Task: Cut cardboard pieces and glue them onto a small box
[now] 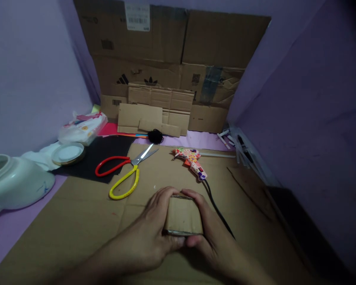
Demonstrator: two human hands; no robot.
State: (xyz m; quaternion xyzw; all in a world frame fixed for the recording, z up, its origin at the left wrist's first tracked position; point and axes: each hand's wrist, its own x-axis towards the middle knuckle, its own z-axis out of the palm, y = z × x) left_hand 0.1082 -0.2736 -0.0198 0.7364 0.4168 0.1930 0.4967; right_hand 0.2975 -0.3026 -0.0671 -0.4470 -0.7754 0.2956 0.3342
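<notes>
A small cardboard box [184,215] is held between both hands above the cardboard sheet [86,221]. My left hand [156,225] wraps round its left side, and my right hand [209,225] grips the right side. Both thumbs press at the near lower edge, while fingertips meet at the far edge. Beyond the hands lies a flower-patterned glue gun [191,160] with a glue stick [216,154] in its back and a black cord [218,208]. Scissors [133,164] with one red and one yellow handle rest with blades parted to the left. The box's underside is hidden.
At left stand a white teapot [23,182] and a round lid [68,152], beside black paper [103,152]. Cardboard pieces [141,115] lean at the back behind black yarn [156,136]. Clear plastic packaging [245,146] lies along the right wall, and a dark object [296,221] sits nearer.
</notes>
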